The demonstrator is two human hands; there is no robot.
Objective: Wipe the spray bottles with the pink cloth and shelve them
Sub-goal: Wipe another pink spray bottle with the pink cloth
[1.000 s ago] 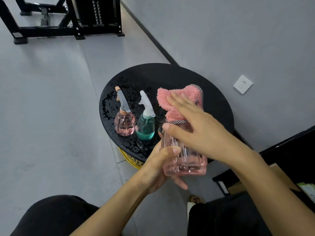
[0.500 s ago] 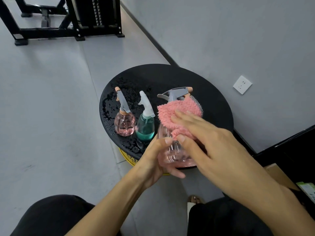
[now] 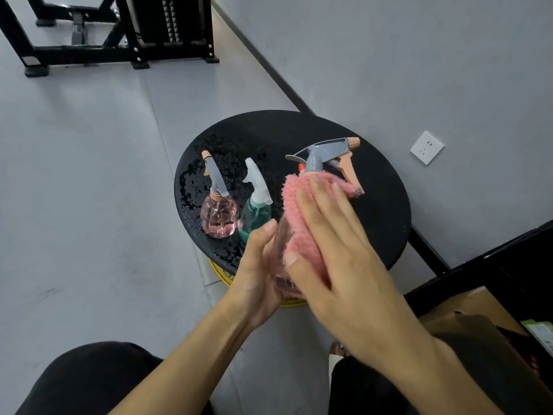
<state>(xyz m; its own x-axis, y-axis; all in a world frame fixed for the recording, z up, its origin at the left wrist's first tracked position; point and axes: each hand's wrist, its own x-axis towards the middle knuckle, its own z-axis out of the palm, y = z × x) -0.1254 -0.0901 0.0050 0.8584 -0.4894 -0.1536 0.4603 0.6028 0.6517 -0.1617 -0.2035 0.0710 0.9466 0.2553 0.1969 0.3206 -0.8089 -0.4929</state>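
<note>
Hands: left hand [image 3: 257, 274] gripped the low part of the big pink bottle [image 3: 321, 152]; right hand [image 3: 338, 253] lay flat, fingers straight, pressing the pink cloth [image 3: 299, 211] on its side.
Where: bottle was held up over the near edge of the black round table [image 3: 383, 211].
Risk: water drops [image 3: 194, 187] lay on the table, so the bottle was maybe wet and could slip; an elbow could bump the bottles on the left.
Count: three spray bottles, with the small pink bottle [image 3: 218, 217] and the green bottle [image 3: 254, 214]; one cloth.

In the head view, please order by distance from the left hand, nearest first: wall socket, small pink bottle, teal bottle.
1. teal bottle, just behind the left hand.
2. small pink bottle, left of it.
3. wall socket, on the right wall.
</note>
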